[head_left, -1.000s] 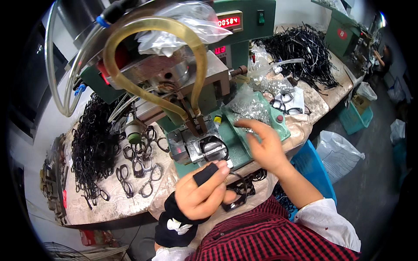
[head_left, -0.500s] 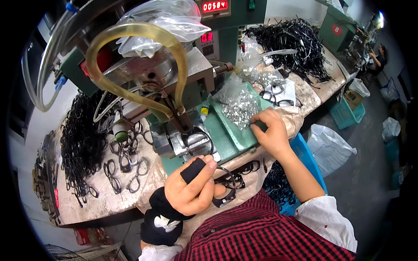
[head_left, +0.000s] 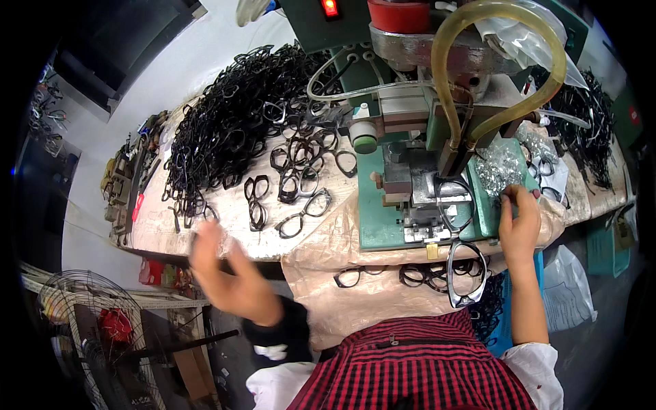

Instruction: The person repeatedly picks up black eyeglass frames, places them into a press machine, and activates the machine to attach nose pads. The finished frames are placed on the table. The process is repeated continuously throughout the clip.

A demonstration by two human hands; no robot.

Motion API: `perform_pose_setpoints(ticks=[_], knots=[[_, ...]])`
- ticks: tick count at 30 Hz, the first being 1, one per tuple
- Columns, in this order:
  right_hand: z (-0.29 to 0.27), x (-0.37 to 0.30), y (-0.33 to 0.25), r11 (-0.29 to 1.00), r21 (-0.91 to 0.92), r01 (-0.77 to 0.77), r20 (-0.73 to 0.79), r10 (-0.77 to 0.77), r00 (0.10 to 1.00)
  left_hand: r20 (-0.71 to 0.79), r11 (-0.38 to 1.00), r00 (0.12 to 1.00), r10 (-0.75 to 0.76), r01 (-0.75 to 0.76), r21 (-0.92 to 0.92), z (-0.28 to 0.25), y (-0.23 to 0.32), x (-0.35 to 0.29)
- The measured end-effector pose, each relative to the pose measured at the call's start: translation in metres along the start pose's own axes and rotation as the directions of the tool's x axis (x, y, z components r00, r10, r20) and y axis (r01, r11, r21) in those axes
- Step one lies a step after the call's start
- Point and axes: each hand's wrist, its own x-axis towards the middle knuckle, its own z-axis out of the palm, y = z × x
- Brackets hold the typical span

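A black spectacle frame (head_left: 469, 273) sits in the press machine (head_left: 444, 195), one rim under the tool and the other hanging over the bench's front edge. Neither hand touches it. My left hand (head_left: 232, 277) is out to the left, blurred, in front of the bench edge, its fingers apart with nothing visible in them. Near it lie several loose spectacle frames (head_left: 301, 217). At the green tray (head_left: 488, 222) on the right, my right hand (head_left: 521, 222) has its fingertips pinched by a heap of small shiny pieces (head_left: 499, 171). Whatever is between those fingertips is hidden.
A large pile of black spectacle frames (head_left: 225, 116) covers the bench's back left. Black strips (head_left: 581, 130) are heaped at the far right. Below the front edge, more frames (head_left: 417, 277) lie on brown sheeting (head_left: 321, 301). A wire fan guard (head_left: 96, 328) stands lower left.
The view has swung left. My left hand has moved from beside the frame at the press out to the left, its fingers spreading. My right hand stays at the tray.
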Motion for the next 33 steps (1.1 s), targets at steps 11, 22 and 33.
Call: perform_pose_setpoints(ticks=[11, 22, 33], knots=[[0.0, 0.005, 0.005, 0.969, 0.174, -0.177, 0.046, 0.171, 0.984, 0.402, 0.612, 0.613, -0.68, 0.172, 0.772, 0.097, -0.272, -0.038], [-0.049, 0.033, -0.055, 0.84, 0.533, -0.101, 0.157, 0.019, 0.987, 0.48, 0.868, 0.829, -0.287, 0.436, -0.236, 0.112, -0.113, -0.019], [-0.003, 0.054, -0.106, 0.43, 0.844, -0.321, 0.286, 0.145, 0.947, 0.403, 0.323, 0.87, -0.283, 0.482, -0.815, 0.089, 0.026, -0.012]])
